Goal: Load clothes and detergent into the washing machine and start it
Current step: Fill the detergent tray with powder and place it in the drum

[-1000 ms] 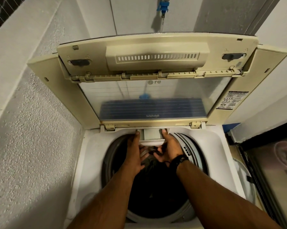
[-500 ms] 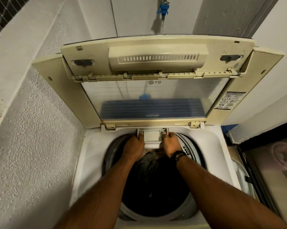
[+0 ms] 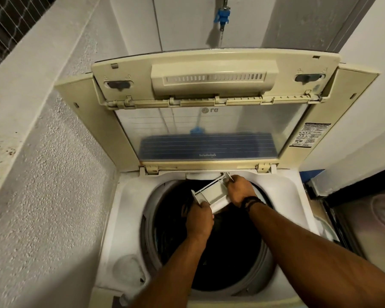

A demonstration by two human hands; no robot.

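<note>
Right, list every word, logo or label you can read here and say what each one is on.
"LG", seen mirrored through the glass lid, near its top edge.
Small white print near the lid's lower edge: too blurred to read.
Black and white sticker on the lid's right frame: text and pictograms too small to read.
Nothing readable on the detergent drawer held by the left hand and right hand.

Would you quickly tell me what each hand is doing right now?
Left hand: closed on the near end of the detergent drawer.
Right hand: closed on the drawer's far end, over the drum.
</note>
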